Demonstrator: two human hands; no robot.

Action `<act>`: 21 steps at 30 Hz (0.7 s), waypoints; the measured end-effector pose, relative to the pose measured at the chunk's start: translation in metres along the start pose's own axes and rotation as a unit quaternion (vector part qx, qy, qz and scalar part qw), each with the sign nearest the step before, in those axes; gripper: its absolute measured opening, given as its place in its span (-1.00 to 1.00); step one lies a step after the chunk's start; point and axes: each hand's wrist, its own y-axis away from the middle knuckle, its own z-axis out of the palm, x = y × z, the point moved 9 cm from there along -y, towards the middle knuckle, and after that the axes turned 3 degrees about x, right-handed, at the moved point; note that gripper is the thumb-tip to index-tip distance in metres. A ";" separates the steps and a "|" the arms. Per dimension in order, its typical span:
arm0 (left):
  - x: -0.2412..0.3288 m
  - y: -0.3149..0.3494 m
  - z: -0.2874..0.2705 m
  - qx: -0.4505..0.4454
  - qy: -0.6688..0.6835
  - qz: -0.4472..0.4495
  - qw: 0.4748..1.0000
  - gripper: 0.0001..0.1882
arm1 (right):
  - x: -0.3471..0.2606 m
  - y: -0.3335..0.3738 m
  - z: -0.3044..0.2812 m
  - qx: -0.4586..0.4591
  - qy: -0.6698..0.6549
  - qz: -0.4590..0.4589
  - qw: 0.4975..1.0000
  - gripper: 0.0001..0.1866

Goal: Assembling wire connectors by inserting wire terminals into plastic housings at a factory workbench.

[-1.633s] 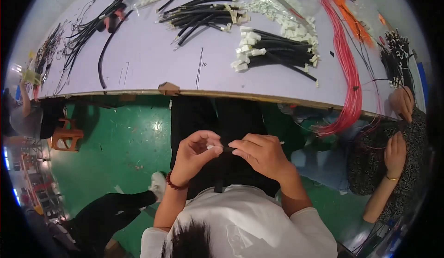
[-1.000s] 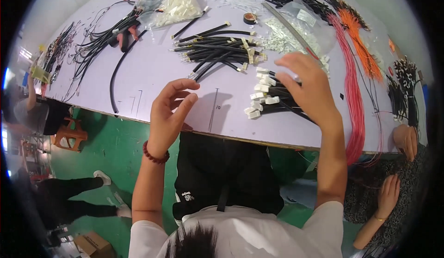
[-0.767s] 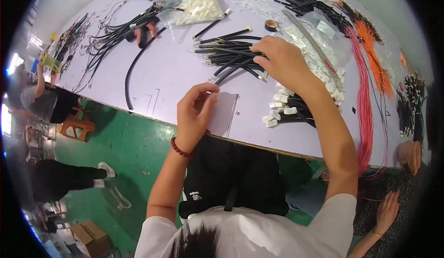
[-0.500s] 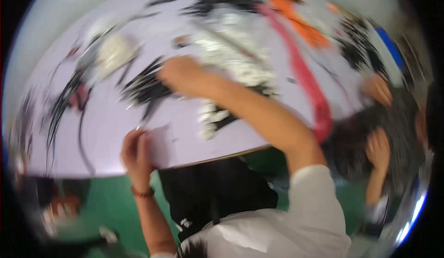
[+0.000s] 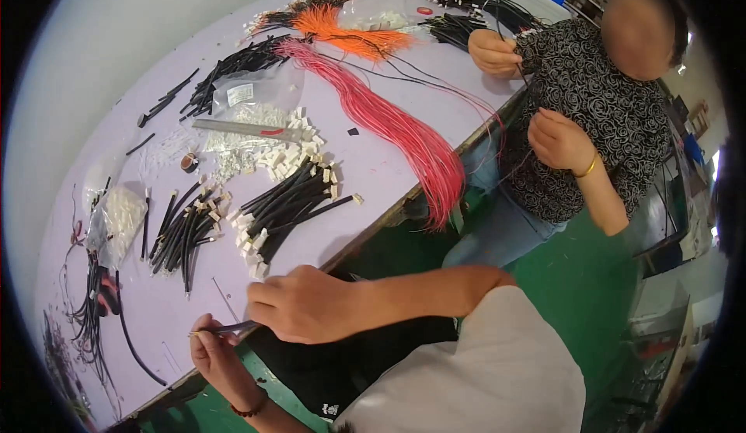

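Note:
At the near table edge, a short dark cable (image 5: 233, 328) stretches between my hands. My left hand (image 5: 215, 353) pinches one end, a thin tip poking out past its fingers. My right hand (image 5: 305, 306) is closed around the other end, so that end is hidden. Just beyond lies a bundle of black sleeved cables (image 5: 186, 235) with small pale ends. To its right rests a second bundle of black cables (image 5: 287, 200) with white connectors at both ends. White connectors (image 5: 299, 153) are heaped behind it, beside a clear bag (image 5: 249, 95) and a grey ruler (image 5: 241, 128).
Pink wires (image 5: 388, 122) hang over the table edge; orange wires (image 5: 334, 29) lie farther back. A co-worker (image 5: 583, 122) on the right handles a dark wire. Red-handled pliers (image 5: 107, 293) and a bag of white parts (image 5: 123, 219) are at left.
My right hand has come back from the black cable bundle to my left hand, and both now hold a cable. The view has swung right, bringing the co-worker in.

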 end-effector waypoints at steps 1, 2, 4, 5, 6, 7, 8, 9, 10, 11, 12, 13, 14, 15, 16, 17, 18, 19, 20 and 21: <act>-0.006 0.009 0.005 -0.006 -0.002 -0.017 1.000 -0.70 | 0.002 0.012 0.000 0.005 -0.020 0.032 0.999 -0.81; -0.011 0.019 0.012 -0.012 -0.004 -0.034 0.999 -0.70 | -0.002 0.024 -0.001 0.004 -0.020 0.032 0.999 -0.81; -0.016 0.038 0.022 -0.008 -0.029 -0.040 0.999 -0.75 | 0.009 0.051 0.003 -0.012 -0.153 0.151 0.977 -0.80; -0.023 0.048 0.037 -0.085 -0.060 -0.042 0.994 -0.77 | 0.012 0.065 0.009 -0.025 -0.197 0.186 0.962 -0.75; -0.027 0.061 0.053 -0.161 -0.092 -0.043 0.982 -0.79 | 0.010 0.075 0.015 -0.025 -0.198 0.187 0.962 -0.75; -0.026 0.072 0.069 -0.168 -0.091 -0.064 0.980 -0.80 | 0.013 0.087 0.024 -0.020 -0.264 0.221 0.939 -0.74; -0.025 0.077 0.073 -0.178 -0.096 -0.005 0.979 -0.79 | 0.017 0.097 0.033 -0.016 -0.327 0.253 0.910 -0.73; -0.027 0.082 0.077 -0.177 -0.078 -0.043 0.980 -0.79 | 0.019 0.104 0.035 -0.016 -0.393 0.279 0.876 -0.74; -0.029 0.087 0.079 -0.175 -0.059 -0.079 0.980 -0.79 | 0.018 0.110 0.036 -0.019 -0.392 0.277 0.877 -0.74; -0.030 0.091 0.077 -0.172 -0.056 -0.077 0.981 -0.79 | 0.019 0.118 0.039 -0.012 -0.401 0.295 0.867 -0.76; -0.036 0.094 0.071 -0.151 -0.038 -0.100 0.983 -0.79 | 0.019 0.124 0.040 -0.007 -0.410 0.312 0.857 -0.78; -0.042 0.097 0.066 -0.130 -0.020 -0.122 0.984 -0.79 | 0.015 0.127 0.038 0.018 -0.409 0.315 0.856 -0.83; -0.043 0.098 0.063 -0.122 -0.017 -0.119 0.985 -0.79 | 0.009 0.129 0.041 0.010 -0.410 0.310 0.857 -0.83; -0.047 0.100 0.055 -0.098 0.001 -0.138 0.986 -0.82 | 0.006 0.130 0.038 0.027 -0.371 0.298 0.879 -0.83; -0.050 0.105 0.047 -0.072 0.018 -0.158 0.985 -0.84 | 0.003 0.129 0.035 0.042 -0.334 0.283 0.898 -0.84; -0.049 0.109 0.042 -0.051 0.017 -0.157 0.986 -0.84 | -0.002 0.129 0.039 0.025 -0.346 0.277 0.896 -0.84; -0.048 0.113 0.039 -0.035 0.016 -0.159 0.986 -0.87 | -0.002 0.131 0.042 0.026 -0.353 0.292 0.888 -0.84; -0.047 0.116 0.036 -0.015 0.012 -0.164 0.986 -0.90 | -0.004 0.132 0.045 0.024 -0.365 0.308 0.878 -0.84; -0.048 0.115 0.038 -0.017 0.018 -0.160 0.987 -0.93 | -0.002 0.130 0.046 0.003 -0.347 0.314 0.884 -0.84; -0.052 0.116 0.042 -0.017 0.037 -0.174 0.984 -0.96 | 0.000 0.129 0.043 -0.018 -0.328 0.331 0.885 -0.84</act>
